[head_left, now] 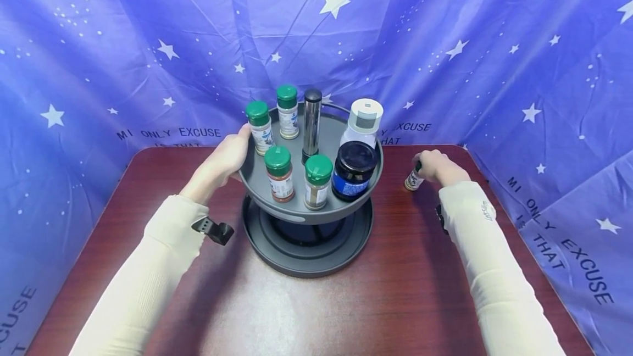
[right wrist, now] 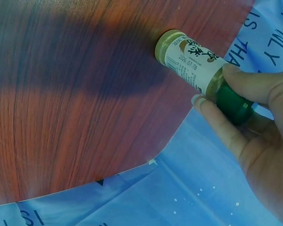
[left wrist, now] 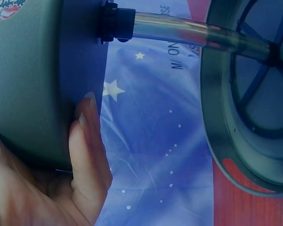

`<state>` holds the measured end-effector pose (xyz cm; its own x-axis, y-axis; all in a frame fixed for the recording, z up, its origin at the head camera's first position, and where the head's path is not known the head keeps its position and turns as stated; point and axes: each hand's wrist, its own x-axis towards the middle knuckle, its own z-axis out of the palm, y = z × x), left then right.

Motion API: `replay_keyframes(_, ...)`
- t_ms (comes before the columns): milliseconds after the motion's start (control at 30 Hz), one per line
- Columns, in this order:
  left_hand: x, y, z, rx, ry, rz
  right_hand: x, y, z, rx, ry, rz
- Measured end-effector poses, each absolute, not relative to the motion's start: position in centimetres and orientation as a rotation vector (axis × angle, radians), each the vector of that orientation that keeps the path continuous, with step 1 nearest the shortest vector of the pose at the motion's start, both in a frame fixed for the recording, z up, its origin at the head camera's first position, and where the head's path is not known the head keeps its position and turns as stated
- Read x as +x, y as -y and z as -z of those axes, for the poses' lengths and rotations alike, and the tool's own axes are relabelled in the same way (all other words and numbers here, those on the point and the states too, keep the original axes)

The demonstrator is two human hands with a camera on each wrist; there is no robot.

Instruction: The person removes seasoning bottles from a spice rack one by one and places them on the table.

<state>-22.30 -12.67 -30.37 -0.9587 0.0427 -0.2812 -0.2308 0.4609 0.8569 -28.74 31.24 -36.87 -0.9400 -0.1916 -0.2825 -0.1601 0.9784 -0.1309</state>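
Observation:
A grey two-tier turntable rack stands at mid-table, its upper tray (head_left: 247, 172) above the lower tray (head_left: 306, 271). My left hand (head_left: 232, 153) holds the upper tray's left rim; the left wrist view shows its fingers (left wrist: 90, 155) curled beneath the edge. Out to the right, my right hand (head_left: 435, 166) grips a spice jar (right wrist: 193, 61) by its green cap. The jar has a white label and tilts, its base at or close to the tabletop. Several green-capped jars (head_left: 281, 185), a dark-lidded jar (head_left: 352, 172) and a white-capped bottle (head_left: 365, 122) stand on the upper tray.
A metal post (head_left: 311, 125) with a black top rises from the upper tray. The reddish-brown wooden table (head_left: 395, 290) ends at a blue star-printed curtain (head_left: 188, 70) behind and at both sides.

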Motion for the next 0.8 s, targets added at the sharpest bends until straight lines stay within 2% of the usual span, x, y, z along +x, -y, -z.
replay_keyframes(800,-22.48,12.77,30.5,-0.151,-2.459,-1.477,-28.24,-30.92,36.75,-0.235,-2.791,0.135)
